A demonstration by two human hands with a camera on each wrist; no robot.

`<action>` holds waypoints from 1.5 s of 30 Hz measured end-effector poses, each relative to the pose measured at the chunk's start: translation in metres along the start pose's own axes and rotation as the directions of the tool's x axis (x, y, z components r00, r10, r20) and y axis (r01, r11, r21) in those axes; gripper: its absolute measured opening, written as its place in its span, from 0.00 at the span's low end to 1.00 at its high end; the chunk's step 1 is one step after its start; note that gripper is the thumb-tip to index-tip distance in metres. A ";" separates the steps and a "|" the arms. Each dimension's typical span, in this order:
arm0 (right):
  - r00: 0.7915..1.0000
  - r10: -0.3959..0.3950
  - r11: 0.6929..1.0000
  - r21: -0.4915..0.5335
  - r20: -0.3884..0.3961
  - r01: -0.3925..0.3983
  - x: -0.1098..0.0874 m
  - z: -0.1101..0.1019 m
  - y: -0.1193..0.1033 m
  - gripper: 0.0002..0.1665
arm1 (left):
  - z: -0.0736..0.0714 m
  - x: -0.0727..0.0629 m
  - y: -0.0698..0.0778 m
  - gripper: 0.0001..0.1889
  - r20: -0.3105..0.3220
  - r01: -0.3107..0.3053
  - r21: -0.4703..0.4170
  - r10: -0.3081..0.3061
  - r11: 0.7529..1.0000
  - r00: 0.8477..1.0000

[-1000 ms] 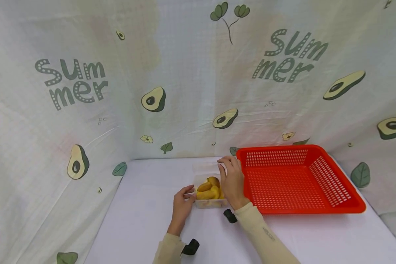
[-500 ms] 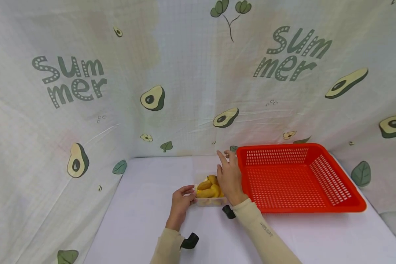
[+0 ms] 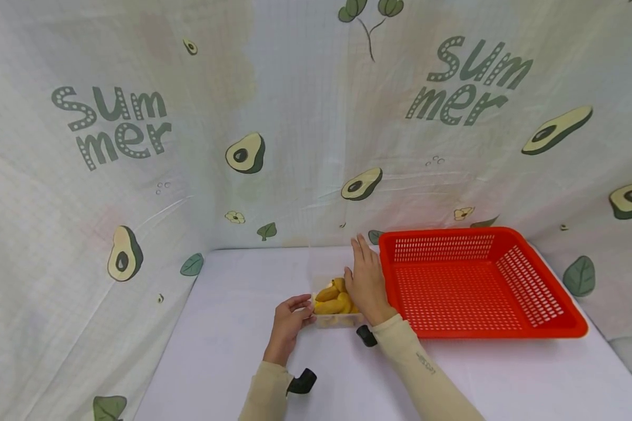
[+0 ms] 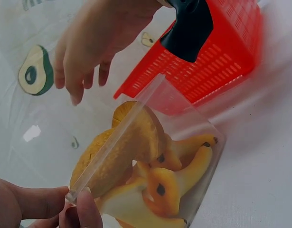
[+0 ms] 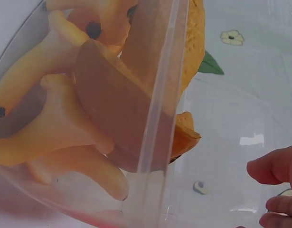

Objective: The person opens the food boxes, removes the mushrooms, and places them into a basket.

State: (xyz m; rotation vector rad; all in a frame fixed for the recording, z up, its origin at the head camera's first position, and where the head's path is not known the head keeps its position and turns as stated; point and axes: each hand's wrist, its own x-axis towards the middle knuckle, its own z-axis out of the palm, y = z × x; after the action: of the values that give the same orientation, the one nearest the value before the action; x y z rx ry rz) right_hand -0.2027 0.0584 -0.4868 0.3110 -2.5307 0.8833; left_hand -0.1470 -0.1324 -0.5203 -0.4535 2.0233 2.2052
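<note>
A clear plastic box (image 3: pixel 339 321) holds yellow banana-shaped pieces (image 3: pixel 330 307) with dark tips. Rough golden-brown pieces (image 4: pixel 99 154) lie among them and rise above the rim in both wrist views. My left hand (image 3: pixel 287 323) pinches the box's left rim between thumb and fingers. On the other side, my right hand (image 3: pixel 367 285) is held over the box's right edge, its fingers fairly straight and pointing away from me. A transparent lid panel (image 5: pixel 231 118) stands behind the box, showing mainly by its glints, with the right fingertips beside it.
A large red perforated basket (image 3: pixel 455 298) stands close on the right of the box. White cloth covers the table (image 3: pixel 232 327). Behind it hangs a printed curtain (image 3: pixel 289 117) with avocados and lettering. Black wrist mounts (image 3: pixel 302 381) sit at both wrists.
My right hand's fingers have straightened and reach slightly farther back. The faint lid outline behind the box extends higher than before. My left hand keeps its grip on the rim.
</note>
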 end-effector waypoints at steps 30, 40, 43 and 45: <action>0.983 -0.183 0.983 0.031 0.025 0.183 -0.051 -0.011 0.003 0.28 | 0.000 0.004 -0.001 0.20 -0.009 0.017 -0.020 -0.017 1.000 1.000; 0.984 -0.162 0.981 -0.095 0.070 0.168 -0.059 -0.006 0.008 0.23 | 0.000 0.002 0.000 0.21 -0.004 0.013 -0.033 -0.013 0.999 1.000; 0.985 -0.148 0.979 -0.130 0.086 0.158 -0.060 -0.004 0.006 0.22 | 0.000 0.002 -0.001 0.20 -0.006 0.018 -0.035 -0.018 0.999 1.000; 0.986 -0.134 0.979 -0.145 0.096 0.147 -0.060 -0.004 0.005 0.21 | 0.000 0.002 -0.002 0.20 -0.006 0.013 -0.036 -0.013 0.999 1.000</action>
State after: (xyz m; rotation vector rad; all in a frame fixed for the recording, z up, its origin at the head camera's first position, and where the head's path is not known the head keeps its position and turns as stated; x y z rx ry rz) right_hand -0.1501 0.0684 -0.5155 0.4815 -2.5990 0.6326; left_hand -0.1485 -0.1328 -0.5229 -0.4766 1.9807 2.2382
